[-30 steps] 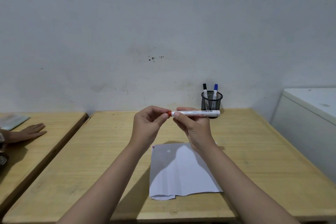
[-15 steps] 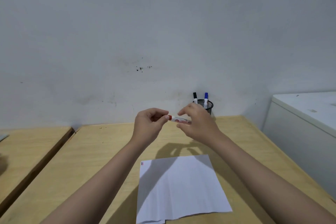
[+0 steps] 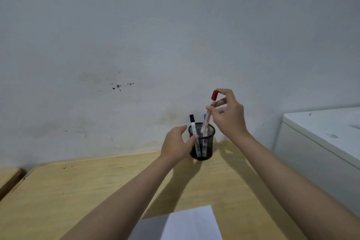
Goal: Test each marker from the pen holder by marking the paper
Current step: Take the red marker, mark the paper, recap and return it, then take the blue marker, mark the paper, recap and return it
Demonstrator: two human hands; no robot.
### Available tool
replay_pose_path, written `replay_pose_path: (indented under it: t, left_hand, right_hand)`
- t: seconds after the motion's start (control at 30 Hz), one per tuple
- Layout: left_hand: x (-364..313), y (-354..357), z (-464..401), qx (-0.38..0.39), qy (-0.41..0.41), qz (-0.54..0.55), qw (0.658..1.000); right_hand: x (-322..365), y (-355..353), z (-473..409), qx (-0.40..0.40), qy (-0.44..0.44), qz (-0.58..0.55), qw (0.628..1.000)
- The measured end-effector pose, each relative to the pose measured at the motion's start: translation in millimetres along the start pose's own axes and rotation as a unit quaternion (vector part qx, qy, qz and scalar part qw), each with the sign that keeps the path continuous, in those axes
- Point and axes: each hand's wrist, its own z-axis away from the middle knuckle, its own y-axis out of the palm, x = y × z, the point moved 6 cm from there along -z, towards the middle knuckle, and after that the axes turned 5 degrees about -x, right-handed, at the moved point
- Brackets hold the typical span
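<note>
A black mesh pen holder (image 3: 206, 151) stands at the back of the wooden desk (image 3: 78, 191) by the wall. My right hand (image 3: 228, 115) pinches the red-capped marker (image 3: 209, 111) near its cap, upright, with its lower end inside the holder. A black-capped marker (image 3: 193, 128) stands in the holder, and a blue marker (image 3: 205, 116) peeks out behind the red one. My left hand (image 3: 176, 144) curls around the holder's left side, thumb touching the mesh. The white paper (image 3: 187, 224) lies at the near edge, partly shaded by my left arm.
A white cabinet (image 3: 321, 138) stands just right of the desk. A second wooden desk edge (image 3: 9, 177) shows at the far left. The grey wall rises directly behind the holder.
The capped red marker went from horizontal between both hands to upright in the holder. My left hand let go of it and moved to the holder. The view tilted up, closer to the holder.
</note>
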Motion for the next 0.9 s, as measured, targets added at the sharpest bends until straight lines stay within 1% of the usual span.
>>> replay_pose_path:
  t: [0.07,0.17,0.23,0.33,0.43,0.5,0.6,0.7,0.77,0.9]
  left_hand:
    - [3,11,-7,-0.004,-0.006,0.002,1.0]
    - [10,21,-13,-0.014,-0.004,0.008,1.0]
    - [14,22,-16,-0.028,-0.005,0.022,0.999]
    - [17,22,-20,-0.033,-0.005,0.036,0.999]
    - [19,22,-24,-0.025,0.003,0.022,0.999]
    - [21,23,-25,-0.024,0.006,0.017,1.0]
    - [23,24,-26,-0.027,0.003,0.012,1.0]
    - [22,24,-26,-0.025,0.002,0.006,1.0]
    - [22,25,-25,-0.018,0.001,0.001,1.0]
    - [18,26,-20,-0.008,0.004,-0.021,1.0]
  right_hand:
    - [-15,18,-1,0.025,0.01,0.026,0.999]
    - [-39,44,2,0.09,0.026,0.06,0.994]
    - [-53,55,4,0.112,0.03,0.076,0.99]
    - [-64,64,8,0.139,0.018,0.105,0.985]
    - [-63,69,9,0.172,0.001,0.112,0.979]
    - [-62,69,3,0.164,-0.022,0.118,0.979]
    - [-67,63,-9,0.123,-0.052,0.155,0.979]
    - [-78,62,-13,0.138,-0.031,0.207,0.968]
    - [-80,64,-11,0.152,-0.032,0.231,0.961]
    - [-80,65,-7,0.157,-0.013,0.25,0.955]
